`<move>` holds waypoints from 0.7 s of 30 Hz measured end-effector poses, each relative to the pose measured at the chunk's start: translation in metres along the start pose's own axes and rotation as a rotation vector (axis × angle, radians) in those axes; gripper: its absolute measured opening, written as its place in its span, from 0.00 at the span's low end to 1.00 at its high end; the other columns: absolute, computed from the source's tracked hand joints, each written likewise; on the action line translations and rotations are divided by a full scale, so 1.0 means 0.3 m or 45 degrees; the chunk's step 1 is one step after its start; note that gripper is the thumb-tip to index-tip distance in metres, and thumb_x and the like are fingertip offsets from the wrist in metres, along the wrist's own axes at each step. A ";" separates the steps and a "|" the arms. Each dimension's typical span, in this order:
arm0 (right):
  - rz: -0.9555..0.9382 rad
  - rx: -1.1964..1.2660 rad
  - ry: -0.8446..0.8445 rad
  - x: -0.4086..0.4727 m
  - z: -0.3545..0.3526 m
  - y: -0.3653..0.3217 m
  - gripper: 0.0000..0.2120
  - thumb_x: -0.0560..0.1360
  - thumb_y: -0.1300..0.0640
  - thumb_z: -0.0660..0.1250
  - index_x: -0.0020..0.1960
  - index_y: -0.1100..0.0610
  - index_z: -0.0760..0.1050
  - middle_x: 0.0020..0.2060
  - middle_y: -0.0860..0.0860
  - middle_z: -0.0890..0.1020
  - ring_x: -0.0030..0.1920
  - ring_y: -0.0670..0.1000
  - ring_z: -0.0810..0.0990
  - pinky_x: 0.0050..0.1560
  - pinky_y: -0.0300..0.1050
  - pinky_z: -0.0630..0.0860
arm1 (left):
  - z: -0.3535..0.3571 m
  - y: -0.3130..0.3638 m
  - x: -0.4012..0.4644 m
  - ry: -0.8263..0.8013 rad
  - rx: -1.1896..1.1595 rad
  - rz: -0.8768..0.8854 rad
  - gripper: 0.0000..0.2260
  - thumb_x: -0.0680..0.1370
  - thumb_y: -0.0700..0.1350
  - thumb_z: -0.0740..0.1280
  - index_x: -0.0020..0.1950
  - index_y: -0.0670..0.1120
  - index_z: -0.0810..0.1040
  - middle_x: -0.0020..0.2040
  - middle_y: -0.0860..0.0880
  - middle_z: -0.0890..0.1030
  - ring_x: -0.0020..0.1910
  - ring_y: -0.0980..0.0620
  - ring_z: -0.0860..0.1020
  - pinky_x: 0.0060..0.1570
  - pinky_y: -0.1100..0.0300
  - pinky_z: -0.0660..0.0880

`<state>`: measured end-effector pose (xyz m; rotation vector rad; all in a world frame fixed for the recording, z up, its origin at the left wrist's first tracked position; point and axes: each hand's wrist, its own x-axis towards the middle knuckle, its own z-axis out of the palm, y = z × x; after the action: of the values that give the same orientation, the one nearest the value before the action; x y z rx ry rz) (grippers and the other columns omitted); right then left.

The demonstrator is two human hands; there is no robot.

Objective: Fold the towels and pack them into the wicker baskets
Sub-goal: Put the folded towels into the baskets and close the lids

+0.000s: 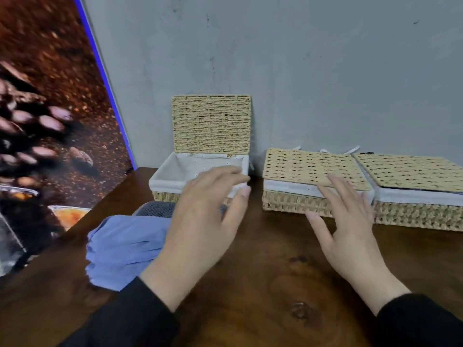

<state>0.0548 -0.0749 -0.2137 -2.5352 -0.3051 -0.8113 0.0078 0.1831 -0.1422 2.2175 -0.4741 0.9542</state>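
Three wicker baskets with white liners stand along the grey wall. The left basket (165, 182) is open, its lid (211, 123) upright against the wall, and its inside looks bare. The middle basket (295, 201) and the right basket (421, 211) have their lids down. A blue towel (125, 246) lies bunched on the table at the left, and a grey towel (156, 209) peeks out behind it. My left hand (203, 226) hovers with relaxed fingers over the open basket's front right corner. My right hand (348, 226) is spread in front of the middle basket, holding nothing.
The dark wooden table (270, 284) runs toward me from the baskets. A large panel printed with coffee beans (50, 121) leans along the table's left edge. The grey wall (300, 71) stands directly behind the baskets.
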 end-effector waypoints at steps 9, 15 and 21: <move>0.193 0.800 -0.474 -0.132 0.134 -0.421 0.36 0.73 0.30 0.58 0.79 0.36 0.54 0.78 0.32 0.55 0.76 0.31 0.52 0.79 0.46 0.57 | -0.357 -0.501 -0.179 0.081 -0.355 -1.171 0.18 0.78 0.58 0.69 0.67 0.56 0.79 0.63 0.56 0.80 0.64 0.55 0.76 0.68 0.57 0.68; 0.307 1.055 -0.551 -0.171 0.227 -0.658 0.40 0.72 0.28 0.56 0.80 0.39 0.53 0.79 0.36 0.55 0.79 0.36 0.50 0.80 0.47 0.54 | -0.286 -0.483 -0.204 -0.110 -0.665 -1.154 0.15 0.79 0.55 0.67 0.65 0.55 0.81 0.63 0.59 0.81 0.63 0.60 0.78 0.67 0.59 0.70; 0.489 1.059 -0.313 -0.207 0.207 -0.636 0.37 0.72 0.27 0.55 0.77 0.41 0.61 0.72 0.38 0.66 0.73 0.39 0.64 0.75 0.50 0.66 | -0.211 -0.371 -0.226 -0.142 -0.818 -1.180 0.16 0.77 0.57 0.67 0.64 0.63 0.80 0.64 0.58 0.81 0.63 0.55 0.79 0.67 0.53 0.73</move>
<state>-0.0291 0.1170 -0.2272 -1.8050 -0.1691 -0.1535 -0.0073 0.3109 -0.2087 1.5961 0.2029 0.1382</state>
